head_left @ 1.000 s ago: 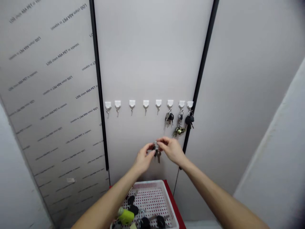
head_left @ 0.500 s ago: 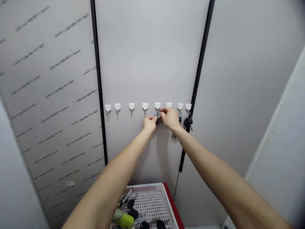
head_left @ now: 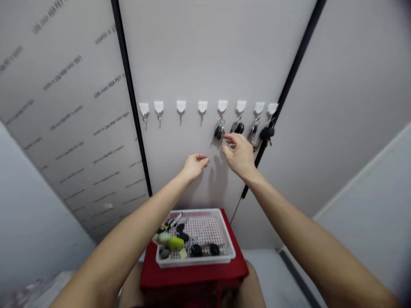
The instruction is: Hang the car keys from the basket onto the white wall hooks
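A row of white wall hooks [head_left: 181,106] runs across the pale panel. A key bunch [head_left: 219,130] hangs on the fifth hook from the left, and the three hooks to its right also carry keys [head_left: 238,127]. My right hand [head_left: 238,155] hovers just below that bunch, fingers apart and empty. My left hand [head_left: 194,164] is lower and to the left, fingers loosely curled, holding nothing. Neither hand touches the keys.
A white perforated basket [head_left: 224,252] holding several keys, black fobs, a padlock and a yellow-green tag [head_left: 175,243] sits on a red stool [head_left: 192,273] below. Black vertical strips [head_left: 131,98] divide the wall panels. A pale slanted surface rises at right.
Both hands lifted a key bunch to the fifth hook, hung it and let go. They have since drawn back downward, and the view has tilted down.
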`<act>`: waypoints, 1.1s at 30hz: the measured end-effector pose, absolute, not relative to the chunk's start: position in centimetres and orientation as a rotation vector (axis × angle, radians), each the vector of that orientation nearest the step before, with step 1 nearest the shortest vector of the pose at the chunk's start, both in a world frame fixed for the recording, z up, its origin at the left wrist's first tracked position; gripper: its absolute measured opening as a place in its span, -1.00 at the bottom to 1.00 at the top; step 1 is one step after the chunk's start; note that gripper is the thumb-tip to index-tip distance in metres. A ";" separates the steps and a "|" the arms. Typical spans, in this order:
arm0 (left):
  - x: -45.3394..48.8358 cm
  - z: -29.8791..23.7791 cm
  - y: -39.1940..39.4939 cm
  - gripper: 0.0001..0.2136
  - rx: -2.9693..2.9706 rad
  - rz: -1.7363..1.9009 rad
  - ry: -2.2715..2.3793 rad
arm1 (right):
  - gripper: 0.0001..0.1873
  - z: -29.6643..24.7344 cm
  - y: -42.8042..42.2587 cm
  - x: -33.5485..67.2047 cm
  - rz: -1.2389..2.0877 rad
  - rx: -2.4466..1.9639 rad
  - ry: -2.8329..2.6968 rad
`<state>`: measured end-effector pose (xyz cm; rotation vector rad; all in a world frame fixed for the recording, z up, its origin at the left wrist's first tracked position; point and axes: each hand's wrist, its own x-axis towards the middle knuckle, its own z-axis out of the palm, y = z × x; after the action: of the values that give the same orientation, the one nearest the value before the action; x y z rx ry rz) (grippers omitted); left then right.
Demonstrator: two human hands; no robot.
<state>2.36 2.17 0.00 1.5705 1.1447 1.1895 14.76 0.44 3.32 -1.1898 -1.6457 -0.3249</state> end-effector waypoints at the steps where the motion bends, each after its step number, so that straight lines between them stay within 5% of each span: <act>1: 1.6 -1.6 1.4 -0.78 1.615 1.123 1.150 | -0.71 1.4 -0.2 14.6 -0.291 -1.196 -1.701; 11: -4.8 -13.3 -3.8 -0.78 2.028 0.523 1.485 | -0.77 -16.1 -5.2 10.1 0.449 -1.473 -2.420; 19: -5.2 -14.1 -3.6 -0.75 2.059 0.441 1.449 | -0.59 -17.5 -4.6 7.7 0.303 -1.408 -2.624; 23: -5.3 -14.1 -3.8 -0.75 2.037 0.449 1.448 | -0.65 -17.7 -3.7 8.1 0.331 -1.424 -2.632; 33: -4.4 -13.5 -3.8 -0.71 2.087 0.372 1.469 | -0.91 -16.5 -3.4 10.9 0.955 -1.506 -1.842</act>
<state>-4.36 -3.76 -13.50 2.0871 1.4695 0.3722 10.91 -3.37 -16.54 -1.5058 -1.8424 0.9548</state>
